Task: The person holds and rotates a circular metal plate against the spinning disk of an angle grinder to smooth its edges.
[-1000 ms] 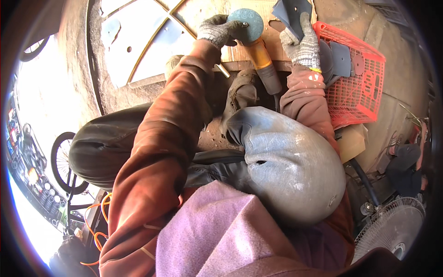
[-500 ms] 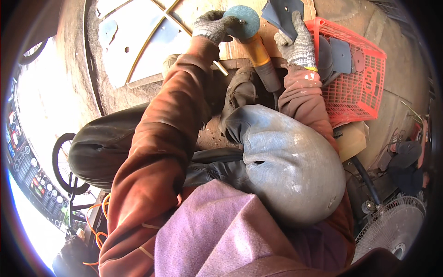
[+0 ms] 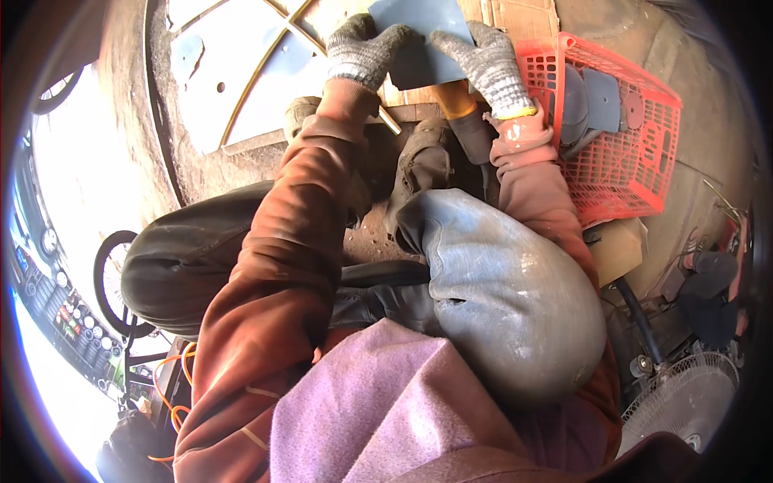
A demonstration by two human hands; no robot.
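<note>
A blue-grey sheet of sandpaper (image 3: pixel 425 55) stretches between my two gloved hands at the top of the view. My left hand (image 3: pixel 364 55), in a grey knit glove, grips its left edge with the thumb lying over the sheet. On the right side, my right hand (image 3: pixel 491 71) has its thumb on the sheet's face and its fingers along the edge. Below the sheet, the yellow and dark body of an angle grinder (image 3: pixel 465 125) points toward me; the sheet covers its disc end.
A red plastic basket (image 3: pixel 616 193) right of my right arm holds grey and reddish abrasive pieces (image 3: pixel 602 101). Further left lies a bright panel with a brown curved strip (image 3: pixel 251 88). A fan (image 3: pixel 684 402) stands at the lower right, a bicycle wheel (image 3: pixel 109 278) at the left.
The folded sandpaper in my right hand has come left and opened out over the grinder's disc. My left hand has moved from the disc to the sheet's edge.
</note>
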